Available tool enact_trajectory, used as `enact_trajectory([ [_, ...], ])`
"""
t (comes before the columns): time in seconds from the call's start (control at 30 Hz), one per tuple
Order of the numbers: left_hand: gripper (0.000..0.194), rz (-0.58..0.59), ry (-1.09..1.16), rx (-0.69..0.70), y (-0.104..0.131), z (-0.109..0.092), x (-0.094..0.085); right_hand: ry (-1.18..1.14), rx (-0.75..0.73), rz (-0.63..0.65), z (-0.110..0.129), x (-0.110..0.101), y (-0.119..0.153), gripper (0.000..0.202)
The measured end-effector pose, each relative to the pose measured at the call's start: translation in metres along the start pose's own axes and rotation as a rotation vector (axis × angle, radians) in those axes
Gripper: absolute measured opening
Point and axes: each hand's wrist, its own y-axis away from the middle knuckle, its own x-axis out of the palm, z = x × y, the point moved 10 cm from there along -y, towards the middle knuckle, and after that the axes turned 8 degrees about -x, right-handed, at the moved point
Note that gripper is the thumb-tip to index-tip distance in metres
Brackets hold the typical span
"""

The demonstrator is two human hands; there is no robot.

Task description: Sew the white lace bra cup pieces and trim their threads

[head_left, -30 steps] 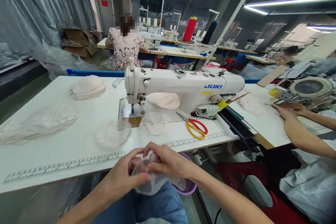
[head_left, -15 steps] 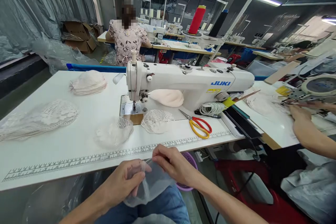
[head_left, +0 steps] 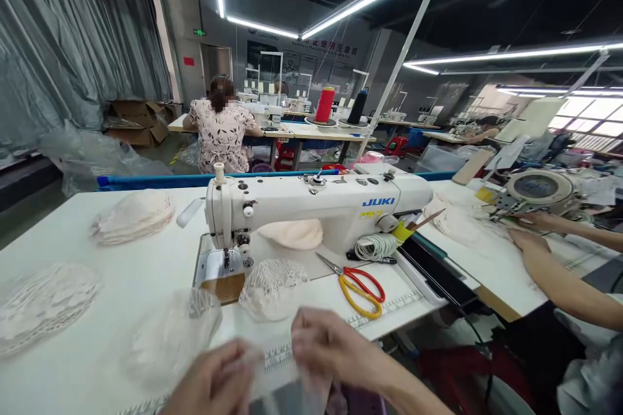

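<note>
Both hands are low in the view, in front of the table's near edge, and somewhat smeared by motion. My left hand [head_left: 214,379] is closed in a pinch at an edge of a sheer white fabric piece [head_left: 311,392]. The fingers of my right hand [head_left: 335,350] are curled shut on the same fabric, which hangs between and below the hands. Past them, a lace-edged sheer piece [head_left: 170,337] and a lace cup piece [head_left: 272,288] lie before the white sewing machine [head_left: 321,201]. Scissors [head_left: 360,288] with red and yellow handles lie beyond my right hand.
Stacks of pale cup-shaped pieces [head_left: 134,215] and lace pieces [head_left: 46,305] lie on the left tabletop. A cord coil [head_left: 377,248] sits by the machine's right end. At right, a co-worker's arms [head_left: 559,266] reach to another machine [head_left: 540,188]. Another person [head_left: 221,126] sits ahead.
The view has tilted upward and the table appears closer. My hands have risen with the sheer fabric between them and moved slightly farther apart. The co-worker's hands stay at their machine.
</note>
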Motion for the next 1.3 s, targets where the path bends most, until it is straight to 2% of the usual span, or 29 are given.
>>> enact_trajectory([
  [0.03, 0.055, -0.017, -0.047, -0.012, -0.014, -0.011, -0.009, 0.121, 0.047, -0.082, -0.005, -0.020, -0.011, 0.022],
  [0.07, 0.053, -0.087, -0.162, 0.028, -0.028, -0.027, -0.023, 0.309, 0.085, -0.159, -0.008, -0.039, -0.021, 0.019],
  [0.1, 0.050, -0.176, -0.312, 0.068, -0.041, -0.041, -0.037, 0.395, 0.099, -0.200, -0.010, -0.052, -0.033, 0.016],
  [0.13, 0.045, -0.217, -0.368, 0.068, -0.055, -0.049, -0.047, 0.469, 0.110, -0.239, -0.014, -0.063, -0.043, 0.013],
  [0.2, 0.043, -0.276, -0.481, 0.081, -0.078, -0.058, -0.059, 0.578, 0.129, -0.290, -0.022, -0.078, -0.060, 0.008],
  [0.3, 0.047, -0.317, -0.599, 0.095, -0.093, -0.058, -0.062, 0.744, 0.178, -0.318, -0.037, -0.086, -0.072, 0.009],
  [0.4, 0.047, -0.370, -0.696, 0.110, -0.079, -0.057, -0.063, 0.875, 0.206, -0.285, -0.045, -0.086, -0.074, 0.013],
  [0.53, 0.040, -0.618, -0.972, 0.270, -0.017, -0.070, -0.090, 1.008, 0.208, -0.274, -0.036, -0.083, -0.065, 0.027],
  [0.6, 0.039, -0.684, -1.055, 0.326, 0.017, -0.061, -0.110, 1.092, 0.130, -0.312, -0.020, -0.076, -0.059, 0.033],
  [0.63, 0.038, -0.682, -1.078, 0.332, 0.031, -0.051, -0.119, 1.183, -0.012, -0.335, -0.004, -0.066, -0.056, 0.032],
  [0.7, 0.034, -0.610, -1.121, 0.331, 0.051, -0.022, -0.131, 1.204, -0.323, -0.236, 0.014, -0.033, -0.052, 0.028],
  [0.73, 0.034, -0.567, -1.131, 0.325, 0.058, -0.007, -0.133, 1.189, -0.422, -0.183, 0.017, -0.020, -0.050, 0.027],
  [0.8, 0.034, -0.507, -1.125, 0.344, 0.064, 0.017, -0.132, 1.182, -0.451, -0.135, 0.010, -0.010, -0.051, 0.026],
  [0.87, 0.034, -0.486, -1.096, 0.365, 0.061, 0.026, -0.123, 1.271, -0.354, -0.203, 0.003, -0.019, -0.055, 0.022],
  [0.97, 0.030, -0.499, -1.069, 0.332, 0.047, 0.017, -0.110, 1.358, -0.298, -0.289, 0.010, -0.022, -0.063, 0.020],
  [1.03, 0.029, -0.466, -1.095, 0.265, 0.037, 0.008, -0.101, 1.293, -0.376, -0.278, 0.026, -0.005, -0.070, 0.027],
  [1.1, 0.027, -0.420, -1.121, 0.225, 0.031, 0.000, -0.097, 1.169, -0.503, -0.214, 0.045, 0.024, -0.078, 0.035],
  [1.2, 0.026, -0.461, -1.079, 0.313, 0.029, -0.015, -0.102, 1.091, -0.626, -0.122, 0.061, 0.060, -0.092, 0.036],
  [1.3, 0.025, -0.544, -0.941, 0.424, 0.022, -0.028, -0.119, 1.082, -0.690, -0.126, 0.064, 0.073, -0.103, 0.023],
])
